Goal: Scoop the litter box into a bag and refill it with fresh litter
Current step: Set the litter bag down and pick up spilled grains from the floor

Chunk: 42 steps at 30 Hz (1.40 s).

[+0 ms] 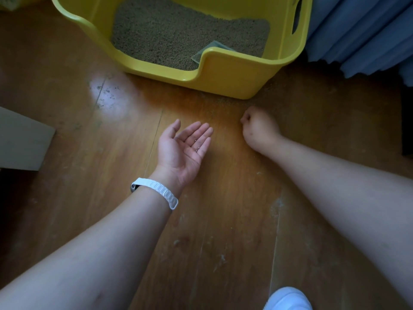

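Litter box (pixel 223 79): yellow, on the wooden floor (pixel 212 231) at the top of view; its far rim is cut off by the frame; the lowered entry lip faces me. Litter (pixel 174 36) covers the bottom inside; a grey-green scoop (pixel 209 51) lies in it at the near wall, mostly hidden behind the lip, handle not visible.

Clearances: the box's right side stands just beside a blue curtain (pixel 357 30); to its left, bare floor; between the box and my hands, an open strip of floor with scattered grains (pixel 223 101) close against the front wall; a pale furniture corner (pixel 22 139) intrudes at the left edge, well apart from my arm.

Left hand (pixel 183 146): released, palm up, fingers straight and together, low over the floor; a few small granules (pixel 196 146) sit on the fingers; a white wristband (pixel 156 191) circles the wrist.

Right hand (pixel 257 128): clenched, back uppermost, near the box's front right corner; fingers curled under and hidden; whether anything is inside I cannot tell.

A white shoe (pixel 288 298) is cut off at the bottom edge; a dark shape at the far right edge is too dim to identify.
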Each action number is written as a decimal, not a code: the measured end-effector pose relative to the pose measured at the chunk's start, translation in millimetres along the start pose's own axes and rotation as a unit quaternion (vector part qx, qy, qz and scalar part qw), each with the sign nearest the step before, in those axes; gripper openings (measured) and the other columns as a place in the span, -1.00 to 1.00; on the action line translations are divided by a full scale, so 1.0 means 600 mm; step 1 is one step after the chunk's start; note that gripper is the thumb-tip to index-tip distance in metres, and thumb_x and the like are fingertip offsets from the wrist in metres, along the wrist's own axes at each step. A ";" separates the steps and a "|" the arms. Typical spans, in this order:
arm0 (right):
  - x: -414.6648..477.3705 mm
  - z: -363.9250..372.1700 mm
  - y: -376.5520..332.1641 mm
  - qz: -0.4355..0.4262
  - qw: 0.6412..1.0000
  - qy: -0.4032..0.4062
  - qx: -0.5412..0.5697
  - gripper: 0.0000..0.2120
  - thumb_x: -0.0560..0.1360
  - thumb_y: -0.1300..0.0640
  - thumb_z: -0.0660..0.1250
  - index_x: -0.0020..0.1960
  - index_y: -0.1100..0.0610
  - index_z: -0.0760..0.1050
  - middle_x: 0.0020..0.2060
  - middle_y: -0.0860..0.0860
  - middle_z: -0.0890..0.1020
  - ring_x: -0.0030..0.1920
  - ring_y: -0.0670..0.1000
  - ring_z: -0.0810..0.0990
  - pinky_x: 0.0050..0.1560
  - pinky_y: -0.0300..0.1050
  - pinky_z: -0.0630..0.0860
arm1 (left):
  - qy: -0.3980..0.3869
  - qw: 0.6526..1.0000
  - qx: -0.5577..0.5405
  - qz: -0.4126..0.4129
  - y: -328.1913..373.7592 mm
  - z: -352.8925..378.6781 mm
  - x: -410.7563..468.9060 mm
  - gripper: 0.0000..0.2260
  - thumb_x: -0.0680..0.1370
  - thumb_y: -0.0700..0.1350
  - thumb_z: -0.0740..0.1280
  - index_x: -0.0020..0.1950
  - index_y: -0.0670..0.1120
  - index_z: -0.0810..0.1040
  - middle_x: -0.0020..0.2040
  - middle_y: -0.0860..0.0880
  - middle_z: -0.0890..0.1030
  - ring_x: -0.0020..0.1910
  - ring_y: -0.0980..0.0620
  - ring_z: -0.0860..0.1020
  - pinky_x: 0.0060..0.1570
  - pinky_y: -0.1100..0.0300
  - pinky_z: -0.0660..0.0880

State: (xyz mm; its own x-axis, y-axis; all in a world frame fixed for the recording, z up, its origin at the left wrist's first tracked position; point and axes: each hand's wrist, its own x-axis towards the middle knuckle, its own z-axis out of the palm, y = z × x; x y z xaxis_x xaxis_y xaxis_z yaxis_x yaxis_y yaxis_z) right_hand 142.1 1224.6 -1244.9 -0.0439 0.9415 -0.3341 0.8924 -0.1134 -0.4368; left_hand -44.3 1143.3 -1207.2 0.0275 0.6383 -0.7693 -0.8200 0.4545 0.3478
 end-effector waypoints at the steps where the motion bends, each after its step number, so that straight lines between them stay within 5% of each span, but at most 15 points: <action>1: -0.010 0.001 -0.008 -0.012 1.000 0.005 0.013 -0.87 0.61 0.14 0.19 0.04 0.11 0.51 -0.08 0.05 0.55 -0.08 0.07 0.52 -0.17 -0.13 0.37 | 0.000 1.000 0.000 0.001 0.000 -0.001 -0.003 -0.57 0.61 0.04 0.20 0.26 -0.30 0.51 0.12 -0.26 0.65 0.12 -0.18 0.64 0.24 0.02 0.51; 9: -0.129 0.018 -0.137 -0.182 0.975 -0.004 0.128 -0.94 0.53 0.17 0.31 -0.13 0.11 0.50 -0.13 -0.04 0.53 -0.07 0.01 0.51 -0.08 -0.08 0.42 | -0.009 1.000 -0.026 0.013 0.020 0.012 -0.018 -0.55 0.60 0.03 0.23 0.23 -0.35 0.51 0.08 -0.31 0.64 0.09 -0.21 0.64 0.14 -0.02 0.57; 13: -0.161 0.021 -0.155 -0.209 0.969 0.000 0.133 -0.96 0.52 0.19 0.32 -0.12 0.11 0.51 -0.15 -0.06 0.49 -0.09 -0.04 0.43 -0.04 -0.03 0.46 | -0.029 1.000 -0.007 0.002 0.018 0.014 -0.027 -0.50 0.61 0.10 0.20 0.24 -0.34 0.51 0.13 -0.31 0.63 0.13 -0.21 0.63 0.26 -0.09 0.48; 16: -0.168 0.020 -0.142 -0.214 0.969 0.010 0.126 -0.94 0.52 0.18 0.32 -0.07 0.15 0.56 -0.15 -0.05 0.51 -0.10 -0.04 0.46 -0.05 -0.07 0.46 | -0.032 0.999 -0.014 -0.003 0.011 0.008 -0.033 -0.50 0.61 0.09 0.20 0.23 -0.35 0.51 0.13 -0.32 0.63 0.10 -0.21 0.64 0.16 -0.05 0.55; 18: -0.171 0.020 -0.127 -0.210 0.968 0.023 0.137 -0.93 0.52 0.16 0.33 -0.06 0.13 0.57 -0.19 -0.10 0.49 -0.14 -0.07 0.46 -0.14 -0.18 0.42 | -0.029 0.999 -0.022 -0.005 0.005 0.003 -0.034 -0.52 0.62 0.08 0.21 0.22 -0.34 0.51 0.12 -0.31 0.63 0.06 -0.20 0.66 0.03 -0.02 0.61; 22: -0.171 0.023 -0.078 -0.167 0.974 0.059 0.139 -0.91 0.50 0.11 0.35 -0.03 0.10 0.59 -0.25 -0.07 0.50 -0.23 -0.07 0.46 -0.19 -0.16 0.43 | -0.025 1.000 -0.007 -0.012 -0.011 -0.009 -0.032 -0.52 0.62 0.08 0.19 0.25 -0.32 0.50 0.12 -0.29 0.64 0.10 -0.20 0.64 0.21 -0.04 0.53; 31: -0.147 0.019 0.093 -0.007 0.999 0.033 0.028 -0.90 0.53 0.09 0.34 -0.01 0.11 0.57 -0.25 -0.07 0.47 -0.21 -0.01 0.47 -0.19 -0.12 0.44 | -0.022 0.999 0.025 -0.027 -0.038 -0.012 -0.016 -0.52 0.62 0.09 0.19 0.27 -0.30 0.50 0.13 -0.27 0.64 0.12 -0.19 0.64 0.22 0.01 0.53; 42: -0.124 0.027 0.095 -0.053 0.998 0.030 0.013 -0.90 0.54 0.13 0.35 -0.01 0.15 0.59 -0.18 -0.02 0.50 -0.16 -0.03 0.45 -0.17 -0.15 0.37 | -0.012 0.997 0.052 -0.053 -0.063 -0.005 0.011 -0.51 0.62 0.11 0.18 0.28 -0.30 0.50 0.14 -0.27 0.64 0.12 -0.18 0.64 0.20 0.01 0.54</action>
State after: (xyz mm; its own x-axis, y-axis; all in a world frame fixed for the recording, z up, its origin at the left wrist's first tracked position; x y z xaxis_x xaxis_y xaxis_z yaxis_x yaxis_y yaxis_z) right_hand 188.7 1142.8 -1258.6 -0.1088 0.9660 -0.2345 0.8723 -0.0203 -0.4885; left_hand -14.8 1128.3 -1227.1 0.1255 0.5981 -0.7915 -0.7483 0.5809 0.3204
